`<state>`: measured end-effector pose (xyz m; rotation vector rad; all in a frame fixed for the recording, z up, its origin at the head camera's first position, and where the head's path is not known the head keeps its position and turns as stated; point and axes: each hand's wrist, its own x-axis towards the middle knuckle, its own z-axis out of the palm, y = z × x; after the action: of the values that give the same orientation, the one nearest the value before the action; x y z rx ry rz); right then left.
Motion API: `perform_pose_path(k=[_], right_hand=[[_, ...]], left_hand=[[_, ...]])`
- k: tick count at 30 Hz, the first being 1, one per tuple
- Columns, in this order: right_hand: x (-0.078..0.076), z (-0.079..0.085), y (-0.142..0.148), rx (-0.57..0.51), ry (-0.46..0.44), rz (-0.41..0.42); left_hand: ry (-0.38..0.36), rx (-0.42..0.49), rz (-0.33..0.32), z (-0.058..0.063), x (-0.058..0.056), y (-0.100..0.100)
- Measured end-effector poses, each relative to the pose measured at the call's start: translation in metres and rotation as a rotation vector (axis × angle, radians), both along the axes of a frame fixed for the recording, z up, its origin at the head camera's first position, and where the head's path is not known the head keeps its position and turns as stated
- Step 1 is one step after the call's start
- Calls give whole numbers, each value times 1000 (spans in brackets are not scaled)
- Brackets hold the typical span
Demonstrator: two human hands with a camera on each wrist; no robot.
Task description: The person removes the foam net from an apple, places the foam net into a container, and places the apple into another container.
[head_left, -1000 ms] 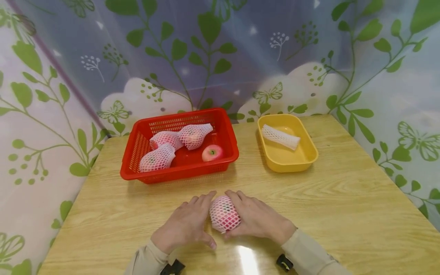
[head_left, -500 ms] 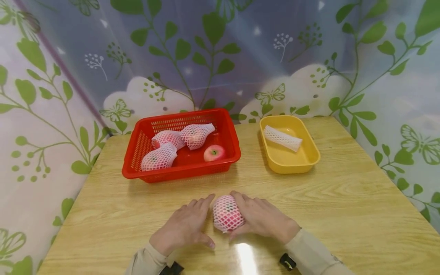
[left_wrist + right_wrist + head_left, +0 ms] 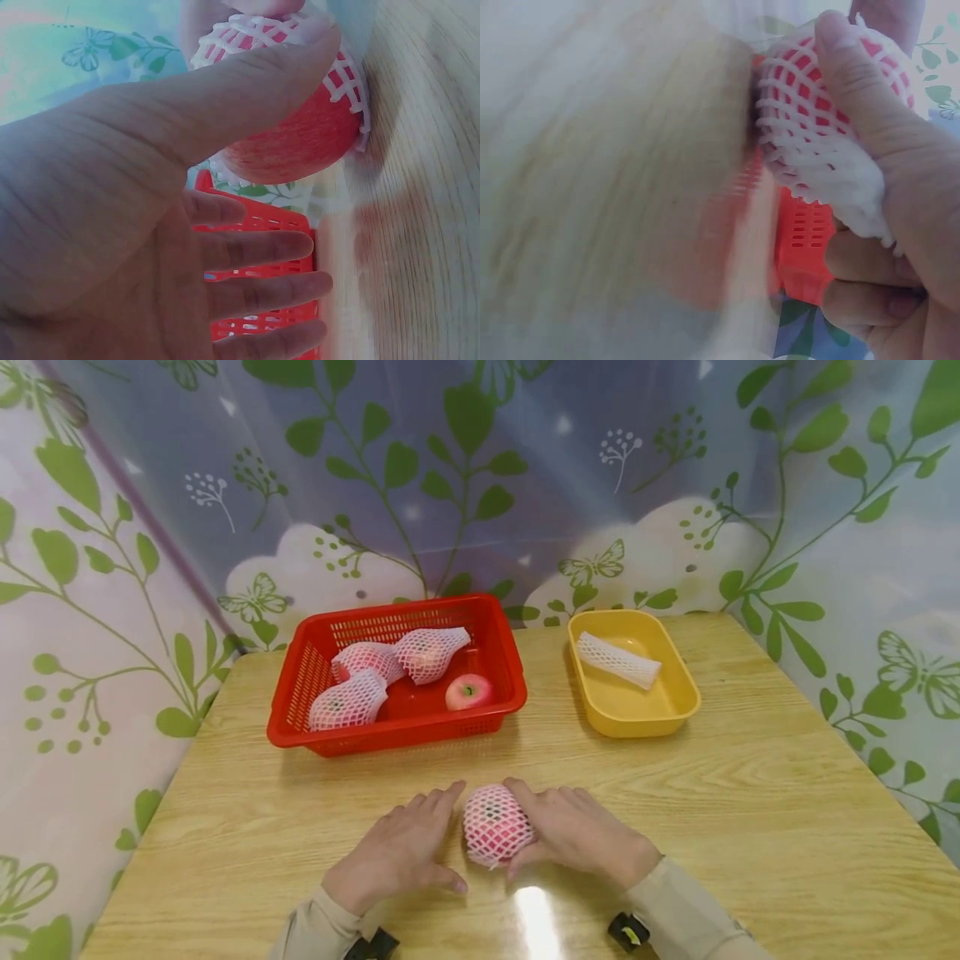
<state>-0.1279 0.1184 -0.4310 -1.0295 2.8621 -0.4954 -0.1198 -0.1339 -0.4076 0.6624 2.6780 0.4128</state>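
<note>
A red apple in a white foam net [image 3: 495, 827] sits low over the wooden table, in front of me. My right hand [image 3: 577, 835] grips it from the right, the thumb across the net in the right wrist view, where the loose end of the net [image 3: 847, 180] trails toward the palm. On the apple's other side is my left hand [image 3: 397, 852], a small gap between them in the head view. Its fingers are straight and spread. The left wrist view shows the apple's bare red skin [image 3: 292, 142] below the net's edge, with the left thumb passing in front.
A red plastic basket [image 3: 412, 737] stands behind the hands, holding several netted apples [image 3: 348, 703] and one bare apple [image 3: 468, 692]. To its right is a yellow tub [image 3: 637, 725] with a flattened foam net [image 3: 618, 662] inside. Patterned curtain [image 3: 420, 510] encloses the table's back and sides.
My left hand has drawn slightly leftward, widening its gap from the apple. The right hand keeps its grip on the apple. The head view has shifted a little.
</note>
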Motion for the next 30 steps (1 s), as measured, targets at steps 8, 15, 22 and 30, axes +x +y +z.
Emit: perform_pose_path(k=[8, 15, 22, 30], right_hand=[[-3, 9, 0, -41, -17, -3], [-3, 12, 1, -21, 22, -5], [-2, 12, 3, -18, 45, 5], [1, 14, 7, -26, 36, -35]], left_hand=[[19, 6, -17, 0, 0, -1], [24, 29, -27, -1, 1, -4], [25, 34, -32, 0, 3, -5], [37, 41, -26, 2, 6, -5]])
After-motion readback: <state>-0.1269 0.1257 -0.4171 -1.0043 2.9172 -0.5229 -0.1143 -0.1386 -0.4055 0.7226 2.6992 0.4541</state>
